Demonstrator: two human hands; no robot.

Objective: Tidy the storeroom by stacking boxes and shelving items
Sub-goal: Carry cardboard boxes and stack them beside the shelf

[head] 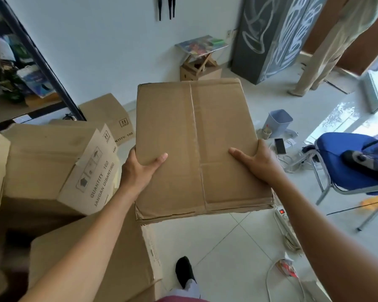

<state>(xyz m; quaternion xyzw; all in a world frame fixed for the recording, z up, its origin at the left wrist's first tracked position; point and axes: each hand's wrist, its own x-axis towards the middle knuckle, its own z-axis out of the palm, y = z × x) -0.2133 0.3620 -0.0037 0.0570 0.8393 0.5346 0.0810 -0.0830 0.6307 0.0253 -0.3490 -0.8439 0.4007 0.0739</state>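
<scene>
A flattened brown cardboard box [194, 136] with a taped centre seam hangs in the air in front of me, its flat face turned up. My left hand [138, 171] grips its left edge, thumb on top and fingers underneath. On the opposite edge my right hand [255, 162] holds it the same way, thumb lying across the top face. Left of it stands a pile of brown cartons [52, 162] printed "QUANTITY 100", one with a raised flap. Another carton [96, 258] sits below my left forearm.
A dark metal shelf unit [20, 83] with packets fills the far left. On the white tiled floor [227, 247] lie a power strip [284, 223], cables, a phone [280, 146] and a small grey bin [279, 122]. A blue chair [347, 168] stands right; a small wooden stool [201, 62] by the wall.
</scene>
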